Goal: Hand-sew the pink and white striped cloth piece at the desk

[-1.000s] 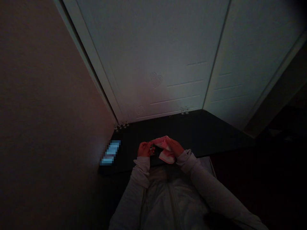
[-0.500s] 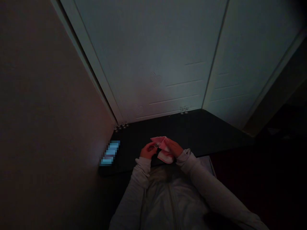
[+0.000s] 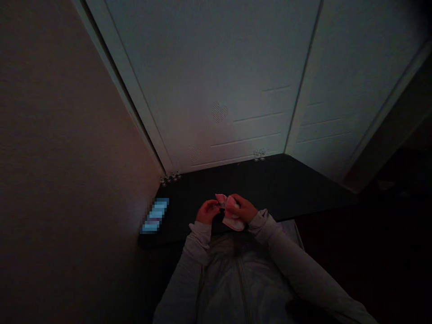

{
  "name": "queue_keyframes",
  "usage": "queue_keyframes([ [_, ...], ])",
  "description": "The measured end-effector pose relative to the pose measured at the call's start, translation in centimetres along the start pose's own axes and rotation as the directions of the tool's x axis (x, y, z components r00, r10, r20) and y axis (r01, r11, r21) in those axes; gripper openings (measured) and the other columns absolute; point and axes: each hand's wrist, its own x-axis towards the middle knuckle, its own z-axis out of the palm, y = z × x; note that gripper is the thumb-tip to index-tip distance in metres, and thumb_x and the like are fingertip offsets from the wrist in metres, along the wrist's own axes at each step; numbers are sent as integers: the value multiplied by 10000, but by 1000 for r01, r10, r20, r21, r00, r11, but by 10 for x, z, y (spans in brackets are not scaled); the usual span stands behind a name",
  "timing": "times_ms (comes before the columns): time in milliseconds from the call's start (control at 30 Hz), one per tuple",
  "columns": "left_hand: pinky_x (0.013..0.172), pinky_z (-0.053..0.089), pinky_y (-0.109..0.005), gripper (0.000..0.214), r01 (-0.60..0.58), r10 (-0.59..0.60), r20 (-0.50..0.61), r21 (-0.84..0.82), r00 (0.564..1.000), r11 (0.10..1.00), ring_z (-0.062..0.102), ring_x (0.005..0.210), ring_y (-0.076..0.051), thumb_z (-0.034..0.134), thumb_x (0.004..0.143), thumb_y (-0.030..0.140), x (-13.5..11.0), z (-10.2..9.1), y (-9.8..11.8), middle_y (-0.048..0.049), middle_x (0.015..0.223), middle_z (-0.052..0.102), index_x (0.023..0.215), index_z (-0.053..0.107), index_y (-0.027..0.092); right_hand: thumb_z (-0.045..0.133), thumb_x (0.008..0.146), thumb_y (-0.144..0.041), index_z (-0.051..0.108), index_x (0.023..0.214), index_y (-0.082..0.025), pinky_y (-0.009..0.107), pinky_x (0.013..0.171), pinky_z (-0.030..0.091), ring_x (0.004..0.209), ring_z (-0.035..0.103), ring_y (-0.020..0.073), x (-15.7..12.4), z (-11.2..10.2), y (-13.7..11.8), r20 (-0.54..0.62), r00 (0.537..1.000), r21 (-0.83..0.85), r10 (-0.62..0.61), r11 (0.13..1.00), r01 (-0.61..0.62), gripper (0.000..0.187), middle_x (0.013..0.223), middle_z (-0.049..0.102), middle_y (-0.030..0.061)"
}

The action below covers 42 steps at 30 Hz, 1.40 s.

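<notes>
grip of the right hand (image 3: pixel 245 209), over the dark worktop's (image 3: pixel 270 184) near edge, is closed round a pink cloth (image 3: pixel 231 217); left hand (image 3: pixel 206 212) is curled shut against the cloth's left end, contents unclear. tiny clear pieces (image 3: pixel 170 177) sit at the far-left corner.

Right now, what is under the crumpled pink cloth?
The black tabletop lies below the crumpled pink cloth, which the right hand grips and the left hand touches. Anything wrapped inside is hidden.

A dim home room: white heart-embossed wardrobe doors (image 3: pixel 219 112) behind a dark tabletop (image 3: pixel 270 184).
</notes>
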Motion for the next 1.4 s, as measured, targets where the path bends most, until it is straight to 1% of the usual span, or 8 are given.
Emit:
queue_keyframes([
  [167,554,447,-247,290,111,-122,-89,-120,989,987,571,639,-130,677,496,217,-1,4,4,-31,759,588,750,557,145,523,636,-284,482,875,-162,244,648,369,698,458,129,-1,-2,-3,-37,999,19,-9,1000,10,272,768,507,-5],
  [367,484,433,-239,296,180,-186,-52,-100,981,979,579,573,-138,668,534,244,0,4,2,-44,673,602,781,558,122,523,626,-245,472,901,-171,260,691,372,741,469,141,1,-3,6,-53,998,60,-47,997,50,290,819,511,2],
  [633,523,444,-247,355,130,-131,-15,-69,991,989,574,578,-128,703,475,264,2,0,-4,-40,670,615,774,579,119,545,626,-328,496,896,-162,267,684,375,725,478,145,2,-2,7,-34,999,34,2,999,-1,320,792,538,4],
  [800,610,458,-272,390,97,-93,42,-111,995,989,583,687,-144,707,469,261,4,-4,-10,-54,817,619,817,582,138,542,627,-360,512,894,-164,256,656,374,701,473,139,2,0,11,-45,999,-9,27,1000,-27,332,789,544,2],
  [900,676,456,-306,400,57,-50,53,-125,997,991,576,745,-159,716,451,250,6,-6,-14,-56,852,616,814,589,141,538,631,-367,514,901,-170,254,656,371,705,474,139,2,-1,11,-34,999,-16,23,1000,-24,335,807,545,3],
  [1133,828,395,-353,386,-7,18,112,-91,994,996,561,844,-175,709,470,198,9,-9,-18,-65,903,619,833,592,143,515,657,-387,525,843,-162,241,613,367,651,463,126,1,-1,7,-34,999,8,40,999,-40,292,735,539,1],
  [1267,856,377,-364,371,-37,48,118,-102,992,994,558,869,-178,701,487,180,9,-11,-20,-66,908,622,839,589,144,492,680,-396,526,773,-157,226,586,355,625,445,117,1,1,8,-55,998,0,35,999,-35,259,683,521,-7],
  [1400,868,370,-365,365,-53,65,127,-97,990,994,551,895,-183,695,496,161,8,-11,-20,-74,937,617,844,589,141,480,687,-430,523,757,-150,213,552,346,608,435,111,1,0,8,-24,997,48,67,997,-66,291,661,503,-9],
])
